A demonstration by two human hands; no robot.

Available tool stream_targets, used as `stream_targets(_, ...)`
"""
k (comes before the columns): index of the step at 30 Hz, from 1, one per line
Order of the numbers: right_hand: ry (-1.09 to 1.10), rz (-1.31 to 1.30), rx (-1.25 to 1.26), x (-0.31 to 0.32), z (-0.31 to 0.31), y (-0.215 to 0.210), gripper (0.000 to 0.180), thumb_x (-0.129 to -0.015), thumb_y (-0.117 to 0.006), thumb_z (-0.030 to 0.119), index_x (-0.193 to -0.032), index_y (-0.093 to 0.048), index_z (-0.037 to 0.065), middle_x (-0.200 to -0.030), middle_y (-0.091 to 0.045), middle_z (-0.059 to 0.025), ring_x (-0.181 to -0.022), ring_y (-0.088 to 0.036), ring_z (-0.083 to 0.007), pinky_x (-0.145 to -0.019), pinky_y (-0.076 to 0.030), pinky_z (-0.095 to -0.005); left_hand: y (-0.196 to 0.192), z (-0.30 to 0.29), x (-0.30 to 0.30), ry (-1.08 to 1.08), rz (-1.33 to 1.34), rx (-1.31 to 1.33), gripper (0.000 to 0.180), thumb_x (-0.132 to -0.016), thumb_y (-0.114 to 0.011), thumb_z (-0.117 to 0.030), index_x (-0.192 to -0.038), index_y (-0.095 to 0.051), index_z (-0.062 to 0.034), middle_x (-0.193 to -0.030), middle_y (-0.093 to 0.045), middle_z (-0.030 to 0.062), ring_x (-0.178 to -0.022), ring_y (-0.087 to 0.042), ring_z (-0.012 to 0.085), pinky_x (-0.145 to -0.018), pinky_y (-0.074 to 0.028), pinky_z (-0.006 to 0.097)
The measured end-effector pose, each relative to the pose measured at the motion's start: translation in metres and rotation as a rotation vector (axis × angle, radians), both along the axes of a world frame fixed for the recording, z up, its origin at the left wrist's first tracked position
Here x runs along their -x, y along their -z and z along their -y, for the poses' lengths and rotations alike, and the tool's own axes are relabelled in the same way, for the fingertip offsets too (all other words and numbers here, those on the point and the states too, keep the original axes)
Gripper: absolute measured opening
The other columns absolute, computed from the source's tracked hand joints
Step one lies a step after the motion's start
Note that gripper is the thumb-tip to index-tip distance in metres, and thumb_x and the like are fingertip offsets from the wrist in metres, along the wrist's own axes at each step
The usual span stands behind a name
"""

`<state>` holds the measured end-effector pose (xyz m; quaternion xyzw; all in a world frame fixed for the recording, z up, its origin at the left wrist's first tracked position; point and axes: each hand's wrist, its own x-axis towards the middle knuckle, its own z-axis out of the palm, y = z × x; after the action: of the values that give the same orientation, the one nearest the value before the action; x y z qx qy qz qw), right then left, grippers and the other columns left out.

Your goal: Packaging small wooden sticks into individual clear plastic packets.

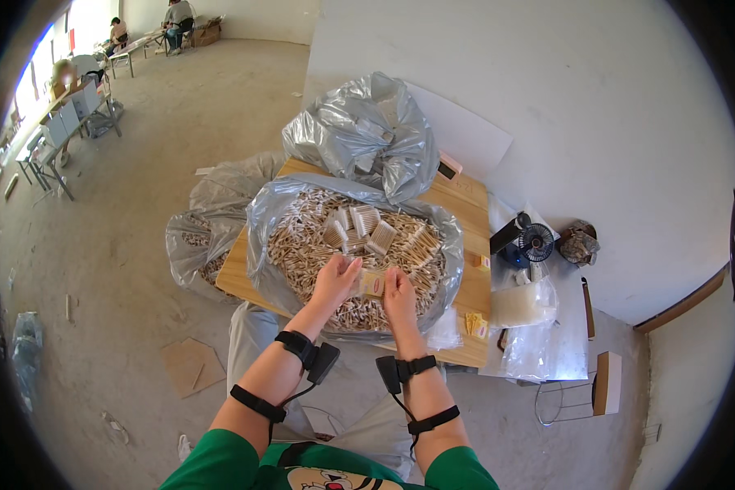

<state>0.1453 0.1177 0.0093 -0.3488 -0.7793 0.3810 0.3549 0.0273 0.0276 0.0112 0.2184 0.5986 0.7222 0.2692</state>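
A small black desk fan (529, 242) stands right of the wooden bench (465, 204). A crumpled silver bag (367, 135) sits at the bench's far edge. Cardboard scraps (192, 365) lie on the concrete floor (139, 245).

Small clear packet (371, 283): transparent film, pale wooden sticks inside, yellowish patch; held roughly level between both hands, just above the heap. Loose wooden sticks (302, 245): pale, thin, heaped in an open clear plastic bag (261, 214) on the wooden table.

Around the grip, the crinkled grey plastic bag's rim (261, 237) walls in both sides; a heaped silver bag (363, 135) blocks beyond. Bare wooden tabletop (469, 282) lies open rightward.
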Motion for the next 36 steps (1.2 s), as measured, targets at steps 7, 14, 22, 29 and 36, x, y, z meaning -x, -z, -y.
stream_targets(7,0.075,-0.056,-0.060,0.004,-0.002,0.008,0.033,-0.093,-0.050,0.032,-0.085,-0.058,0.001,-0.069,-0.057,-0.0176,-0.063,-0.057,-0.0303,-0.059,-0.043,-0.0381,0.006,0.003,0.007,-0.177,-0.431,0.282,0.034,-0.082,-0.065,-0.028,-0.068,-0.055,0.0018,-0.057,-0.053,0.0134,-0.052,-0.050,0.0236,-0.052,-0.041,0.036)
stream_targets(14,0.185,0.149,-0.083,-0.006,-0.028,-0.007,0.033,-0.092,-0.050,0.030,-0.074,-0.053,0.002,-0.062,-0.049,-0.0173,-0.056,-0.048,-0.0335,-0.053,-0.038,-0.0412,0.009,0.012,0.035,-0.296,-0.546,0.338,0.033,-0.081,-0.065,-0.027,-0.068,-0.055,0.0014,-0.060,-0.053,0.0185,-0.057,-0.052,0.0354,-0.054,-0.040,0.041)
stream_targets(22,0.221,0.237,-0.833,0.001,-0.022,-0.019,0.024,-0.092,-0.049,0.027,-0.094,-0.055,0.004,-0.075,-0.060,-0.0149,-0.072,-0.060,-0.0335,-0.064,-0.046,-0.0432,0.005,0.020,0.056,-0.243,-0.708,0.476,0.032,-0.081,-0.064,-0.027,-0.067,-0.052,-0.0010,-0.062,-0.054,0.0176,-0.061,-0.053,0.0368,-0.054,-0.040,0.044)
stream_targets(29,-0.178,-0.048,0.335,0.029,0.008,0.033,0.025,-0.094,-0.046,0.023,-0.106,-0.051,0.001,-0.086,-0.061,-0.0125,-0.063,-0.059,-0.0268,-0.059,-0.048,-0.0353,-0.033,0.014,0.041,-0.235,-0.893,0.303,0.028,-0.081,-0.063,-0.027,-0.069,-0.053,-0.0045,-0.061,-0.055,0.0157,-0.060,-0.055,0.0358,-0.052,-0.042,0.043)
stream_targets(36,-0.163,0.189,-0.137,0.041,0.014,0.036,0.035,-0.086,-0.059,0.017,-0.114,-0.049,-0.001,-0.090,-0.059,-0.0148,-0.075,-0.059,-0.0317,-0.071,-0.048,-0.0395,-0.063,0.024,0.049,-0.333,-0.841,0.242,0.026,-0.081,-0.064,-0.025,-0.070,-0.055,-0.0031,-0.060,-0.056,0.0165,-0.056,-0.054,0.0360,-0.051,-0.041,0.041)
